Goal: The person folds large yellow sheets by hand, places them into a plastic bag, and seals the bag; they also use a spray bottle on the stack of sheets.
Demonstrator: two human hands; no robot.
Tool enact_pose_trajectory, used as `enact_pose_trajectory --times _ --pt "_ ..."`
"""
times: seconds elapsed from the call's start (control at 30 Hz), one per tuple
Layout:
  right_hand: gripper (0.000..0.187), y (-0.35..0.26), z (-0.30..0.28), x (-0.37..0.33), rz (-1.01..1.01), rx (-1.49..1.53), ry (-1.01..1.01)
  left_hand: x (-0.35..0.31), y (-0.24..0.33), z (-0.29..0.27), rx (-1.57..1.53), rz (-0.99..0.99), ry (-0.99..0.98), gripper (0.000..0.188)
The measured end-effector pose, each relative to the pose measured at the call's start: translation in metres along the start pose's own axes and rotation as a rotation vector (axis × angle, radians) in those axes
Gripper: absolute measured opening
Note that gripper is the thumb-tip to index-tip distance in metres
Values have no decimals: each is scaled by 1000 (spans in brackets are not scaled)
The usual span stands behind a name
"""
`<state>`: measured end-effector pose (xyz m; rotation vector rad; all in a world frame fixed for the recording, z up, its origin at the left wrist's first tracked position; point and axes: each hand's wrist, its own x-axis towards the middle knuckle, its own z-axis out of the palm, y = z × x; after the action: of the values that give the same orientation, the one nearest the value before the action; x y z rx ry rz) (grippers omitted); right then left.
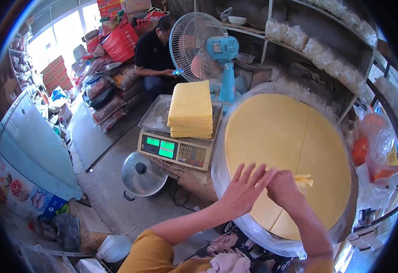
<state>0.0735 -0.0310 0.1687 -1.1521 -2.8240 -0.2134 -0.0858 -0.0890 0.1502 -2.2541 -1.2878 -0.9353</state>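
Observation:
A broad round stack of thin yellow sheets, which look like bean curd skin, lies in front of me, with a seam running across the top sheet. Closed over the stack is my right hand, a crumpled yellow strip sticking out from its far side. My left hand is open beside it, fingers stretched out, their tips close to the right hand; whether they touch I cannot tell. To the left, a pile of folded yellow sheets sits on the metal tray of a digital scale.
Clear plastic wrap surrounds the round stack. A blue fan stands behind the scale. A lidded pot is on the floor. Beyond it a person sits holding a phone. Shelves with bagged goods line the right.

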Motion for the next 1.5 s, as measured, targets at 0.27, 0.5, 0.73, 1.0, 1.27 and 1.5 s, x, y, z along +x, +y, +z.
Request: enact_pose_trajectory --times 0.27,0.5,0.73,1.0,1.27,1.5 --pt "24 7 -31 -7 -44 -15 576 -16 -91 16 -483 -650 11 44" --pt "31 36 47 -90 376 389 316 15 -255 7 -904 -972 473 35" --pt "34 38 101 -160 511 493 184 -14 -315 27 -714 -1273 224 21" --pt "38 37 104 -162 584 594 232 -28 -344 28 -848 -1210 130 22" --pt "38 37 104 -157 599 611 238 -6 -324 -12 -609 -1304 174 58" --pt "35 39 108 -163 621 609 206 -14 -332 -24 -643 -1396 190 53"
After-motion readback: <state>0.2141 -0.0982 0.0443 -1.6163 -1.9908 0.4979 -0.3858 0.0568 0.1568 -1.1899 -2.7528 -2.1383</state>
